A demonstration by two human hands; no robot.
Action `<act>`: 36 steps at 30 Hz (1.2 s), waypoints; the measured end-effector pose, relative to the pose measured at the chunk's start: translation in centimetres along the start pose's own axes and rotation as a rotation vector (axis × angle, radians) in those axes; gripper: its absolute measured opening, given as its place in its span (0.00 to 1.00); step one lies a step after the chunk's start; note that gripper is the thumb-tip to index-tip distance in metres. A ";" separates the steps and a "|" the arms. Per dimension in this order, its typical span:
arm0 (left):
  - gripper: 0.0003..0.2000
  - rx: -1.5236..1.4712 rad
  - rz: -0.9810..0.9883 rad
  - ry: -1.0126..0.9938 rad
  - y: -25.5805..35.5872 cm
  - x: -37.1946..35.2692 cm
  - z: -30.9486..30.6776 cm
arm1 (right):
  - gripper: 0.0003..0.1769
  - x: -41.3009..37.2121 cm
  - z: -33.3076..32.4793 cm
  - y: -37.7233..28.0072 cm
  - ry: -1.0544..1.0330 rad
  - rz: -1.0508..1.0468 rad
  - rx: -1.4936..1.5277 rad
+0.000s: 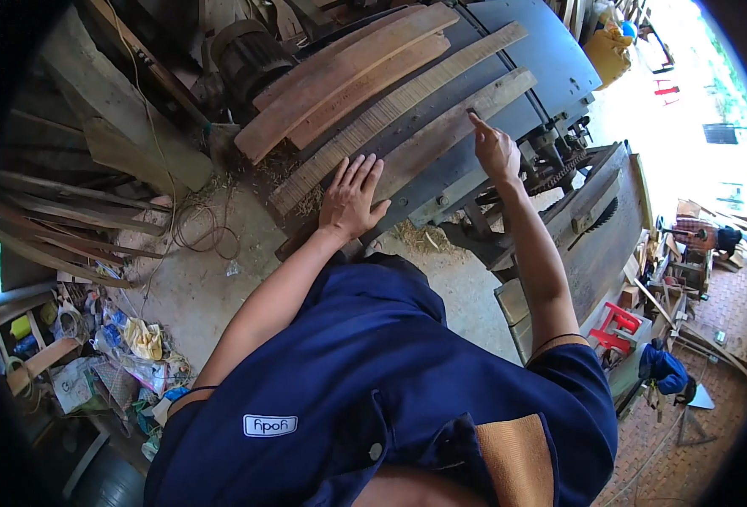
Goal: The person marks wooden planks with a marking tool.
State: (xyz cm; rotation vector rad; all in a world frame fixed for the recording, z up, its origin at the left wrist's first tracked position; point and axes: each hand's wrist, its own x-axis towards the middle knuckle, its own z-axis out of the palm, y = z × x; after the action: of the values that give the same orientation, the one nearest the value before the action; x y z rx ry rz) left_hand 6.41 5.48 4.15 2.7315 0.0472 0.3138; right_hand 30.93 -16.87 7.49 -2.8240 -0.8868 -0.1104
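Note:
My left hand (pixel 353 199) lies flat with its fingers spread, near the lower ends of a ridged curved board (pixel 407 111) and a plain, weathered curved board (pixel 437 137). Over the plain board, towards its far end, is my right hand (pixel 497 154). Its index finger is stretched out to a small dark spot on the wood, while the other fingers curl in. Whatever those fingers may hold is hidden. Both boards rest on a dark metal machine table (pixel 454 179). Beyond them, more reddish curved boards (pixel 348 80) are stacked.
An electric motor (pixel 246 55) stands behind the stack. On the right, a toothed saw blade (pixel 603 213) rises from a second machine table (pixel 559 262). Curved planks (pixel 77 220) lean at left above a cable (pixel 208 232) on the floor. Another person (pixel 699 235) is at far right.

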 end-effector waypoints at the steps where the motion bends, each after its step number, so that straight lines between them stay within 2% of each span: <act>1: 0.37 0.001 0.002 0.001 0.0 0.0 -0.1 | 0.20 0.0 0.7 -0.1 0.015 0.026 -0.004; 3: 0.37 0.001 -0.004 -0.004 0.1 0.1 -0.2 | 0.20 -0.7 0.7 -1.7 -0.016 0.055 0.045; 5: 0.37 -0.001 0.002 0.002 0.1 0.2 -0.2 | 0.19 -1.5 0.1 -3.0 0.001 -0.023 -0.002; 6: 0.38 -0.006 0.004 0.005 0.1 0.1 -0.2 | 0.18 -1.4 -0.6 -3.1 -0.022 -0.035 0.019; 9: 0.38 -0.004 0.020 0.028 0.0 0.0 0.0 | 0.18 0.2 0.3 -0.7 0.078 0.014 0.081; 12: 0.38 -0.002 0.015 0.014 0.0 0.1 -0.1 | 0.20 -0.4 1.3 -1.7 0.054 0.004 0.018; 14: 0.38 0.001 0.008 0.016 0.1 0.1 -0.1 | 0.24 -1.8 1.4 -3.3 -0.032 -0.091 -0.015; 16: 0.38 0.006 0.005 0.012 0.1 0.2 -0.2 | 0.21 -1.4 0.7 -3.1 -0.016 -0.132 0.012; 18: 0.38 0.005 -0.001 0.015 0.1 0.0 -0.1 | 0.21 -0.1 0.4 -2.0 0.006 0.002 0.030; 20: 0.38 0.002 0.000 0.013 0.2 -0.2 0.1 | 0.20 0.0 0.7 -1.5 0.026 0.020 0.060; 22: 0.37 0.003 0.005 0.023 -0.1 0.2 0.1 | 0.23 -0.9 0.7 -3.2 -0.047 0.047 0.012; 24: 0.37 0.013 0.014 0.028 0.0 0.0 0.1 | 0.23 -2.4 1.4 -4.4 -0.005 -0.169 0.018; 26: 0.38 0.011 0.012 0.026 0.0 0.2 0.0 | 0.23 -1.6 1.2 -3.5 -0.005 -0.190 0.088; 28: 0.38 0.004 0.004 0.014 0.1 -0.2 0.1 | 0.23 -0.1 1.3 -1.9 -0.017 -0.027 0.020; 30: 0.38 -0.002 0.012 0.023 0.0 0.0 0.1 | 0.22 0.1 1.0 -1.5 0.025 0.022 0.011; 32: 0.38 0.004 0.016 0.026 -0.1 0.1 0.1 | 0.21 -0.6 2.0 -2.1 0.058 0.000 -0.001; 33: 0.38 0.006 0.018 0.017 -0.1 0.0 0.1 | 0.23 -1.4 2.1 -3.2 0.083 -0.091 -0.033; 36: 0.39 0.008 0.016 0.020 0.0 0.0 0.1 | 0.26 -2.0 1.6 -4.0 -0.020 -0.182 -0.018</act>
State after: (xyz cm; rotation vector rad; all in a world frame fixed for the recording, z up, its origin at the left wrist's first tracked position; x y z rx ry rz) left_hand 6.45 5.46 4.02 2.7381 0.0317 0.3457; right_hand 27.03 -14.45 6.31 -2.7596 -1.1515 -0.1147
